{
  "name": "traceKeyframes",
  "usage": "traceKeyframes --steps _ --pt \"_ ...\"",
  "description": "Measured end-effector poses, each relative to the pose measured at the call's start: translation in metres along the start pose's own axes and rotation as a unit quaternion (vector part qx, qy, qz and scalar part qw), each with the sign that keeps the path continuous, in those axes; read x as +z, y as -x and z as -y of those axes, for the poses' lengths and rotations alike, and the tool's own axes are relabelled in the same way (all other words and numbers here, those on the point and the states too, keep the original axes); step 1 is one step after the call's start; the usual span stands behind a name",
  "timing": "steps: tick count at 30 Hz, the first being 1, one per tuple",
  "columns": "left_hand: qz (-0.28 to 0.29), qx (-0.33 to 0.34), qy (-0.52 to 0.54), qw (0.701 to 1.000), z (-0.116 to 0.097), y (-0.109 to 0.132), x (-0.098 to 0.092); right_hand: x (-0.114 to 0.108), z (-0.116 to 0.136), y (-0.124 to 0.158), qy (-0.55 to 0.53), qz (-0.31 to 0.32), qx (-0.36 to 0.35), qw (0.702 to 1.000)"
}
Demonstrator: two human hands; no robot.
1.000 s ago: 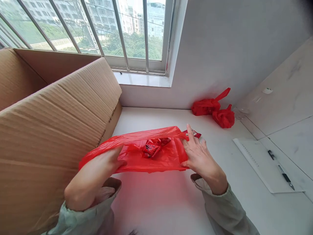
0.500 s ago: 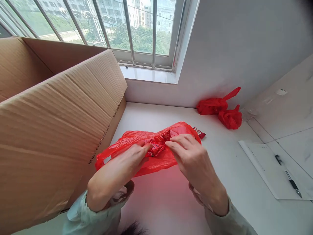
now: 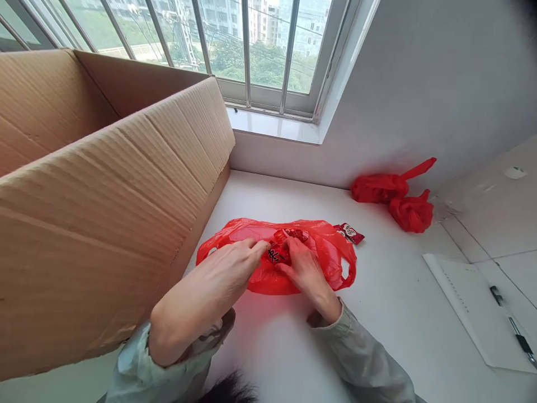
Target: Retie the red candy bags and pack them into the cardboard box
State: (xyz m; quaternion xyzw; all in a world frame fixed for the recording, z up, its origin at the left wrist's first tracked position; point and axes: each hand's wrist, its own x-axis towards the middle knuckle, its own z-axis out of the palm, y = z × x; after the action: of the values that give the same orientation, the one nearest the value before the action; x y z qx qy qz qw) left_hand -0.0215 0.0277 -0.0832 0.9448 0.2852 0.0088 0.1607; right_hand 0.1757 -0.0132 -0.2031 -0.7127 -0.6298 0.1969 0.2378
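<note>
A red plastic bag [image 3: 272,286] lies spread on the white table, its opening facing up and a handle loop at either end. Small red packets [image 3: 278,253] with dark lettering show in its opening. My left hand [image 3: 237,263] reaches over the bag's left part, fingers curled together at the packets' left edge; what they hold is hidden. From the right, my right hand [image 3: 305,267] reaches into the opening, thumb and fingers closing about a packet. Another dark red packet [image 3: 351,233] lies on the table just beyond the bag's right end.
A large open cardboard box [image 3: 126,224] stands on the left, close to my left arm. Two knotted red bags [image 3: 380,188] sit against the back wall. On the right lie a sheet of paper [image 3: 465,313] and a pen [image 3: 522,341]. A barred window [image 3: 268,61] is behind.
My right hand has turned and lowered into the bag, uncovering its right handle. The packets have shifted, showing dark lettering. The view has swung slightly left.
</note>
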Motion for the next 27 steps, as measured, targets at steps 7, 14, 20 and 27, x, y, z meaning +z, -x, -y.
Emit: traceKeyframes --steps 7,14,20,27 --pt "0.006 -0.009 0.034 0.999 0.004 -0.013 0.014 -0.026 -0.002 0.006 -0.119 0.027 -0.031 0.992" --pt "-0.057 0.043 0.098 0.993 0.003 -0.042 0.011 -0.074 0.011 0.017 -0.246 -0.076 -0.071 0.964" --pt "-0.142 0.016 0.167 0.976 -0.004 -0.051 0.004 -0.075 0.01 0.017 -0.409 -0.093 -0.027 0.907" --pt "-0.131 -0.016 0.207 0.969 -0.014 -0.053 0.006 -0.077 0.011 0.014 -0.497 -0.048 -0.029 0.866"
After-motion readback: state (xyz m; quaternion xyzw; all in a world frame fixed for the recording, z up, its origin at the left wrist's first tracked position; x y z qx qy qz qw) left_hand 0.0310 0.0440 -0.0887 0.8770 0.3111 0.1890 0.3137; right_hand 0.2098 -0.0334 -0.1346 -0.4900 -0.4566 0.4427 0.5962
